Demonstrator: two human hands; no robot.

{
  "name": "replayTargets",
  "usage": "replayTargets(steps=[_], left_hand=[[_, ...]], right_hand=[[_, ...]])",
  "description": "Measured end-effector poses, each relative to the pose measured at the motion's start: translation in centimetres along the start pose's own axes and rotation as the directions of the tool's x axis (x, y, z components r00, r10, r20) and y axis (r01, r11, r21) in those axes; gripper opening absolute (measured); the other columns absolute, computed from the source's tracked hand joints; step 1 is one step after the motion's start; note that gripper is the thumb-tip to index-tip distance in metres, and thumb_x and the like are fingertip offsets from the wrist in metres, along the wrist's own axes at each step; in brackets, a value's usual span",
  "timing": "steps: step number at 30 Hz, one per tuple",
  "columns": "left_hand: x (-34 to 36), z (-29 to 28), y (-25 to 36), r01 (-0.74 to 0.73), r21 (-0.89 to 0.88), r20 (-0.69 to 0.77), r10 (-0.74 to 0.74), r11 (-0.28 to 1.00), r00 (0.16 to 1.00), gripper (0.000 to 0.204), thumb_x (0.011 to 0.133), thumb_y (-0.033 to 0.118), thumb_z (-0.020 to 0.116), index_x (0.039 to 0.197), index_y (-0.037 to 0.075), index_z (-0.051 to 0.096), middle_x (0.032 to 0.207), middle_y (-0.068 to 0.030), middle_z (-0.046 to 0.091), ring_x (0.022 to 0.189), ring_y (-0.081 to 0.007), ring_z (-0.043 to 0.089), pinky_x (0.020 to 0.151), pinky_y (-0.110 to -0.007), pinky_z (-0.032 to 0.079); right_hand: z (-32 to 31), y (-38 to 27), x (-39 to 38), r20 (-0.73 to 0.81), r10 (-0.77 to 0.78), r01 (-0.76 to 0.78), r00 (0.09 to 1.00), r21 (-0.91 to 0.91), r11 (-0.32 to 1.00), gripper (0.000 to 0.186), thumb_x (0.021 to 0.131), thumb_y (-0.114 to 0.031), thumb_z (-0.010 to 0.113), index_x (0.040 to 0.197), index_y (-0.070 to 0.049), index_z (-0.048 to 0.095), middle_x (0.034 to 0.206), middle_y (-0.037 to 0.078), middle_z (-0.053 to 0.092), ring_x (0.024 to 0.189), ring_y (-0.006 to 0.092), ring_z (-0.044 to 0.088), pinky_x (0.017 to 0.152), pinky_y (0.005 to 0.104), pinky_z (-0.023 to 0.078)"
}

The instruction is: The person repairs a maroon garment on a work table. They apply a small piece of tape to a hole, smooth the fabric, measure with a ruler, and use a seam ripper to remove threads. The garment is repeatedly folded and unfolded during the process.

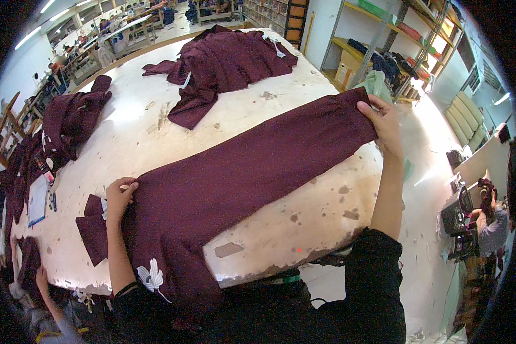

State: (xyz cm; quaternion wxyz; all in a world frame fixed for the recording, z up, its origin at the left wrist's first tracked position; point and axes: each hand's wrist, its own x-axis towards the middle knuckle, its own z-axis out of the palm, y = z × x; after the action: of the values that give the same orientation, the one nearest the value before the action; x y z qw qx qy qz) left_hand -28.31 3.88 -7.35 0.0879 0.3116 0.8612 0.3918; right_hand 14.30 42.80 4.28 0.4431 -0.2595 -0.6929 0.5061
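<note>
A maroon garment (229, 166) lies stretched out flat on the table in front of me, its long, narrower part running up to the right. My right hand (382, 123) pinches the gathered far-right end between thumb and fingers. At the garment's left edge, my left hand (121, 198) is closed on the cloth with thumb and fingertips. The wider part hangs over the near edge toward me and carries a white flower motif (151, 275). A smaller flap of maroon cloth (92, 229) sticks out left of my left forearm.
On the pale, stained table (304, 218), a maroon fabric heap (229, 60) lies at the back and another maroon pile (69, 123) at the left. A clipboard (38, 200) is at the left edge. A co-worker's hand (42, 281) is lower left. Shelves (378, 40) stand back right.
</note>
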Motion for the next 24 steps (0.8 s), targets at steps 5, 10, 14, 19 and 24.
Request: replayTargets(steps=[5,10,14,19,24], left_hand=[[0.1,-0.3,1.1,0.029,0.016,0.03,-0.03,0.999,0.999,0.016,0.079,0.008,0.065,0.093,-0.001,0.066,0.071,-0.0046,0.062,0.052,-0.0079,0.052,0.046,-0.023,0.045],[0.6,-1.6,-2.0,-0.053,0.033,0.099,0.05,0.998,0.994,0.02,0.081,0.006,0.06,0.1,-0.001,0.064,0.083,-0.011,0.064,0.063,-0.0143,0.059,0.058,-0.027,0.049],[-0.7,-1.2,1.3,-0.244,0.41,0.092,0.227,0.879,0.97,0.021,0.08,0.009,0.061,0.099,0.0,0.063,0.093,-0.0172,0.063,0.075,-0.0255,0.061,0.067,-0.034,0.049],[-0.6,-1.4,0.2,-0.256,0.464,0.024,0.277,0.848,0.961,0.017,0.081,0.014,0.061,0.092,0.002,0.057,0.085,-0.0172,0.061,0.079,-0.0283,0.058,0.074,-0.034,0.045],[-1.2,-3.0,2.1,-0.056,0.019,0.001,0.056,0.998,0.998,0.014,0.083,0.013,0.057,0.092,0.002,0.054,0.08,-0.0068,0.06,0.076,-0.0165,0.055,0.074,-0.028,0.042]], right_hand=[[-1.4,6.1,1.1,0.096,0.15,-0.151,0.984,0.008,0.989,0.026,0.082,-0.012,0.064,0.102,0.004,0.061,0.089,0.007,0.064,0.075,0.012,0.061,0.07,0.0248,0.049],[-1.5,12.8,1.3,0.199,0.294,-0.226,0.935,-0.303,0.926,0.024,0.08,-0.014,0.062,0.098,0.003,0.063,0.085,0.007,0.066,0.075,0.0164,0.061,0.074,0.031,0.047],[-0.4,12.9,2.0,0.026,0.29,-0.148,0.957,-0.815,0.561,0.024,0.079,-0.016,0.055,0.098,-0.001,0.059,0.095,0.019,0.062,0.092,0.0331,0.06,0.081,0.0437,0.045],[5.7,10.3,0.2,-0.291,0.248,-0.335,0.924,-0.928,0.161,0.034,0.083,-0.015,0.042,0.115,-0.003,0.042,0.11,0.02,0.052,0.107,0.0381,0.051,0.083,0.063,0.035],[6.8,10.1,-1.5,-0.28,0.133,-0.309,0.951,-0.888,0.342,0.033,0.086,-0.011,0.039,0.116,0.001,0.039,0.113,0.024,0.05,0.107,0.0379,0.05,0.09,0.0547,0.035]])
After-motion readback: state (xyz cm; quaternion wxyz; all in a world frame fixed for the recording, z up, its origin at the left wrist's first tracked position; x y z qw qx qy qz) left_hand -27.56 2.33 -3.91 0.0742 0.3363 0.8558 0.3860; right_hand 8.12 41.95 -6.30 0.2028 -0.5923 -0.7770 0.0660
